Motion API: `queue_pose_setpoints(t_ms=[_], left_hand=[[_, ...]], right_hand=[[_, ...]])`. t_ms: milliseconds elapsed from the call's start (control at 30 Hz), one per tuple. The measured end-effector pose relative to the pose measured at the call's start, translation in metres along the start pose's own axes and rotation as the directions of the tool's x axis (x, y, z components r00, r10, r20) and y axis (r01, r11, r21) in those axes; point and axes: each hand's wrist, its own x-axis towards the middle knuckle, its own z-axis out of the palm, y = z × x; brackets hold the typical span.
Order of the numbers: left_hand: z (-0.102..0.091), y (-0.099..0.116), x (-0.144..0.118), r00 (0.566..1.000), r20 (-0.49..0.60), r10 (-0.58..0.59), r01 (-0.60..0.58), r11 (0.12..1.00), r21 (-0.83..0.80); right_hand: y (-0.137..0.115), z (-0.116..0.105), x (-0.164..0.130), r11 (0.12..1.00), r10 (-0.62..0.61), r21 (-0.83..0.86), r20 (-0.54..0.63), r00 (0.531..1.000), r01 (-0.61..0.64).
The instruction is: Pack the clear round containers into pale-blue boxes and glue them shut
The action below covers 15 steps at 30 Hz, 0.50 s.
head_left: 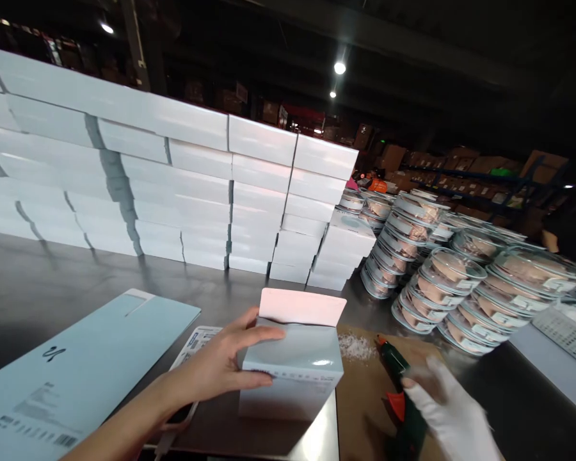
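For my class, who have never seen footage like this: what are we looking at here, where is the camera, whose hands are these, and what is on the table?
There is no machine here. One camera sits on a person's head and looks forward and down, so the two hands at the bottom are that person's own.

The left hand, bare, grips the side of a pale blue box whose top flap stands open. The right hand, in a white glove, is blurred and rests at a green glue gun with an orange trigger, lying on brown cardboard; whether it grips the gun is unclear.

All this is on a steel table. To the left lies a flattened blue carton. Behind are stacked white boxes, and to the right are piles of round clear-lidded containers. The background is a dim warehouse.
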Motion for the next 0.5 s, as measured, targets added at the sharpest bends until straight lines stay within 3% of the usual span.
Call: queue_pose_setpoints(t_ms=[33,67,133,167,233,300,367,433,500], left_hand=[[0.000,0.001,0.001,1.000,0.001,-0.004,0.004,1.000,-0.016],[0.000,0.000,0.001,1.000,0.008,-0.010,0.011,0.999,-0.030],[0.004,-0.006,0.000,0.999,0.023,-0.029,0.030,0.999,-0.039],[0.008,-0.011,-0.001,1.000,0.007,-0.030,0.030,0.998,-0.049],[0.018,-0.022,-0.004,0.996,-0.092,0.009,-0.021,0.991,-0.131],[0.028,-0.032,-0.006,0.967,-0.231,0.105,-0.161,0.958,-0.238],[0.032,-0.035,-0.007,0.928,-0.285,0.239,-0.309,0.922,-0.232],[0.028,-0.031,-0.007,0.918,-0.190,0.348,-0.370,0.924,-0.093],[0.021,-0.024,-0.006,0.929,-0.042,0.367,-0.366,0.930,0.039]], right_hand=[[-0.016,0.019,0.000,0.983,-0.181,0.062,0.155,0.971,0.173],[-0.031,0.038,0.001,0.931,-0.352,0.194,0.260,0.899,0.308],[-0.049,0.069,0.004,0.860,-0.505,0.337,0.454,0.734,0.383],[-0.052,0.079,0.006,0.831,-0.554,0.363,0.473,0.685,0.421],[-0.047,0.088,0.009,0.775,-0.631,0.328,0.426,0.648,0.540],[-0.038,0.087,0.010,0.704,-0.706,0.270,0.367,0.605,0.657],[-0.033,0.084,0.007,0.651,-0.750,0.252,0.361,0.554,0.716],[-0.036,0.086,0.003,0.587,-0.794,0.259,0.368,0.483,0.767],[-0.044,0.092,0.000,0.492,-0.849,0.273,0.361,0.386,0.827]])
